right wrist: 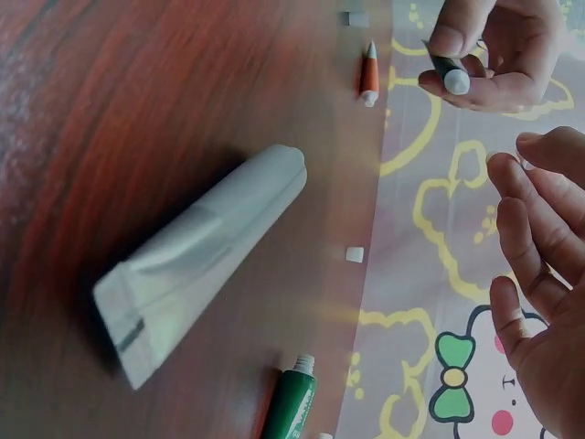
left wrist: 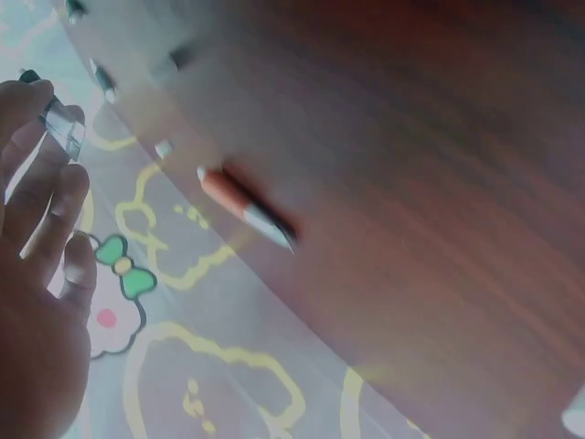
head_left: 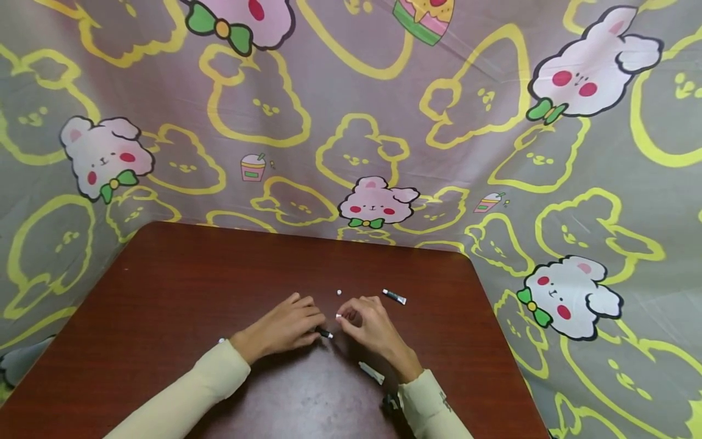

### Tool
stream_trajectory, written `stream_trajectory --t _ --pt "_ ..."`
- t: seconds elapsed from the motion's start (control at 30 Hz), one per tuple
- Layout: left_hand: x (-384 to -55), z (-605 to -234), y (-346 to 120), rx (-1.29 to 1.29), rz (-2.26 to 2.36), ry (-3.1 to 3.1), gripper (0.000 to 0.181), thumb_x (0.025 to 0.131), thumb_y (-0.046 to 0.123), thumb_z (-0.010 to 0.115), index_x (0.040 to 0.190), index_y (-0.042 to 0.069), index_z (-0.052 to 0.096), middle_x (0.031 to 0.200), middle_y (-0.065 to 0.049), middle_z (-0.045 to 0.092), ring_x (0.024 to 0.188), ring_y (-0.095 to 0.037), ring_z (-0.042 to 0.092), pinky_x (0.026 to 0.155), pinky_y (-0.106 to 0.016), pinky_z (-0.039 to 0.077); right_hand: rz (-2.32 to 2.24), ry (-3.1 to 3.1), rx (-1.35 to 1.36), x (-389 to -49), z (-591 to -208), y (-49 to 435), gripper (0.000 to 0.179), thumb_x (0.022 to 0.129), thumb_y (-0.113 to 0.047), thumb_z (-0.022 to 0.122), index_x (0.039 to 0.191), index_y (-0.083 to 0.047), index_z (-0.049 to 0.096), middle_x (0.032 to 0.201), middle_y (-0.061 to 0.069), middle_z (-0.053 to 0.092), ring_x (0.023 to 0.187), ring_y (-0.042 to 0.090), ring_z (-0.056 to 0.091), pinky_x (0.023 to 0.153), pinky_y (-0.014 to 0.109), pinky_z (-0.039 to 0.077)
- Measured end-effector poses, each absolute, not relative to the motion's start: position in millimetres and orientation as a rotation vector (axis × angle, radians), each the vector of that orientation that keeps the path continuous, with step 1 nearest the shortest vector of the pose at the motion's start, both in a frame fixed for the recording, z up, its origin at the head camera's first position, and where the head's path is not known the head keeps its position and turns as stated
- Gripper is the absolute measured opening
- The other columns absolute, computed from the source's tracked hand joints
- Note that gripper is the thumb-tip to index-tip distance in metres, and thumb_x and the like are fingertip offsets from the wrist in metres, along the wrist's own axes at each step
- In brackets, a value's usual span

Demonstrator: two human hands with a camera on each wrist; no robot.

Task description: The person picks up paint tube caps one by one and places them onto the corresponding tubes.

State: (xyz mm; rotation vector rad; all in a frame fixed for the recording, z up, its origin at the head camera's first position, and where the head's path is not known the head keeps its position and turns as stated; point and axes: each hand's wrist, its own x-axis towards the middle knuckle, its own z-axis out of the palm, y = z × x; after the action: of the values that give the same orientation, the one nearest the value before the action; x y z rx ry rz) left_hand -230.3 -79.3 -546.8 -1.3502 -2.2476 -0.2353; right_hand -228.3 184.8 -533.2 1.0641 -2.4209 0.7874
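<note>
My left hand [head_left: 290,323] grips a small dark paint tube [head_left: 323,332] just above the table, its white end pointing toward the right hand. Between the thumb and index finger of my right hand [head_left: 375,326] is a small white cap [head_left: 338,316], mostly covered by the fingertips. The hands are a short gap apart. A silver tube [right wrist: 201,256] lies beside the right wrist. Farther back is a green tube [right wrist: 291,402] with a bare threaded neck. An orange tube [left wrist: 238,197] rests on the table by the left hand, hidden behind it in the head view.
A loose white cap [head_left: 339,292] stands on the brown table [head_left: 230,262] beyond the hands. Another small white piece [head_left: 222,341] sits beside the left forearm. A dark object [head_left: 390,401] is at the right wrist. Patterned cloth [head_left: 307,152] hangs around the table's far edges.
</note>
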Motion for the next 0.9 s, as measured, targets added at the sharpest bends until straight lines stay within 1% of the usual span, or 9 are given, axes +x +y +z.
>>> stream_trajectory --t 0.2,0.37,0.6,0.9 --pt "-230.9 -536.9 -93.7 -1.286 -0.234 -2.306 0.026 0.091 0.033 0.089 0.108 0.021 0.073 0.100 0.009 0.078 0.096 -0.015 0.062 0.082 -0.035 0.042 0.794 -2.426 1.064 -227.6 -532.3 183.1 0.014 0.090 -0.013 0.087 0.099 -0.016 0.078 0.084 -0.005 0.075 0.077 0.008 0.068 0.088 0.040 0.048" --pt "-231.6 -529.9 -100.6 -1.244 -0.251 -2.298 0.025 0.089 0.031 0.090 0.107 0.022 0.076 0.098 0.009 0.078 0.091 -0.014 0.064 0.081 -0.035 0.042 0.793 -2.424 1.059 -226.5 -530.4 181.0 0.016 0.088 -0.012 0.088 0.099 -0.016 0.077 0.084 -0.005 0.075 0.077 0.008 0.068 0.089 0.040 0.048" --pt "-231.1 -525.0 -103.8 -1.216 -0.232 -2.296 0.021 0.092 0.032 0.088 0.106 0.021 0.077 0.097 0.009 0.079 0.089 -0.013 0.064 0.081 -0.034 0.042 0.786 -2.412 1.071 -226.2 -530.0 178.9 0.016 0.088 -0.012 0.088 0.099 -0.016 0.076 0.085 -0.005 0.075 0.077 0.007 0.068 0.089 0.040 0.048" --pt "-229.1 -520.8 -101.8 -1.228 -0.283 -2.288 0.021 0.092 0.031 0.086 0.107 0.021 0.077 0.097 0.009 0.078 0.089 -0.012 0.064 0.083 -0.034 0.043 0.782 -2.445 1.079 -223.7 -527.0 174.3 0.014 0.091 -0.014 0.088 0.100 -0.016 0.077 0.087 -0.006 0.077 0.079 0.008 0.069 0.090 0.039 0.048"
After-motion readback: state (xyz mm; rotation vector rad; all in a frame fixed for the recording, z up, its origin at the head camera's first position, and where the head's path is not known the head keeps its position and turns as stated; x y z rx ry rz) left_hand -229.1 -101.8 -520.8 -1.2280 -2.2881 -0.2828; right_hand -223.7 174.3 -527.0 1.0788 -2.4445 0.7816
